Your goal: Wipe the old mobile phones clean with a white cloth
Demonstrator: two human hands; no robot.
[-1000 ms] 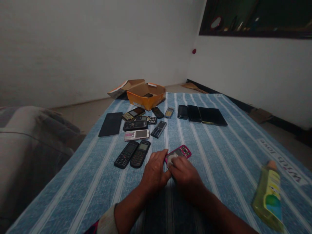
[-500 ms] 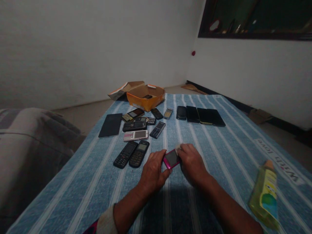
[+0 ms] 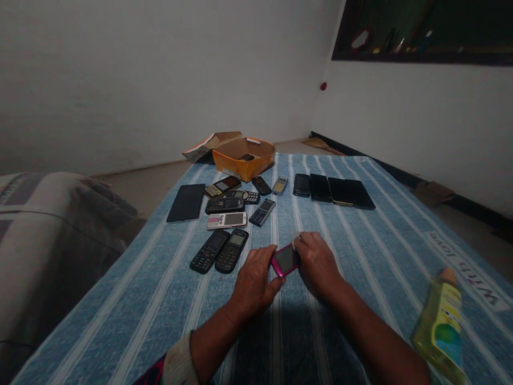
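Note:
A pink mobile phone (image 3: 286, 260) with a grey screen is held low over the striped cloth. My left hand (image 3: 255, 280) grips its left end between thumb and fingers. At the phone's right end, my right hand (image 3: 318, 263) is closed on a small pale cloth (image 3: 297, 241), pressing it against the phone; most of that cloth is hidden by the fingers. Left of my left hand lie two black keypad phones (image 3: 231, 251), side by side. Beyond them is a white and pink phone (image 3: 226, 220), with a slim dark keypad phone (image 3: 262, 212) to its right.
Several more phones (image 3: 225, 205) lie farther back before an open orange box (image 3: 243, 164). A dark tablet (image 3: 186, 202) is at left, a row of dark flat devices (image 3: 340, 191) at back right. A yellow-green bottle (image 3: 440, 326) lies at right on the blue striped cloth (image 3: 160, 299).
The view has shifted slightly, so everything sits a little to the right. Both hands keep their hold on the pink phone and the cloth, with barely any other movement.

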